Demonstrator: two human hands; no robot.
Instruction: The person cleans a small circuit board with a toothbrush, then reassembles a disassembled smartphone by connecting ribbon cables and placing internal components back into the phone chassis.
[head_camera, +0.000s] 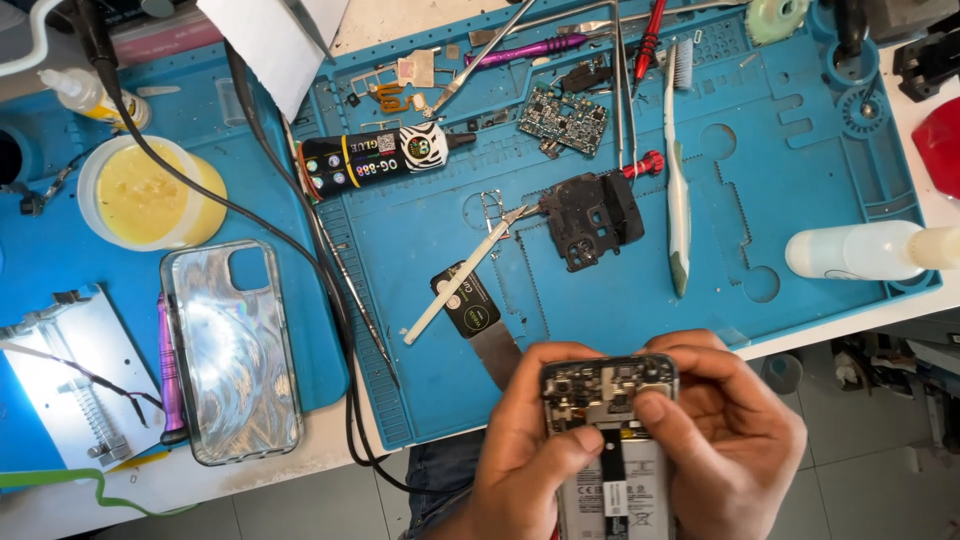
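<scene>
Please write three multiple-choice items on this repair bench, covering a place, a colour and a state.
1. Where does the clear phone case lie?
A. On the blue mat's left part
B. On the opened phone
C. Under the toothbrush

2. What colour is the work mat?
A. Red
B. Blue
C. Grey

3. What state is the phone in the hands in?
A. Back cover on
B. Opened, battery showing
C. Lying on the mat

Answers: 1 A, the case sits left of the black cable. 2 B, the mat is blue throughout. 3 B, the left hand and right hand hold it with board and battery exposed.
</scene>
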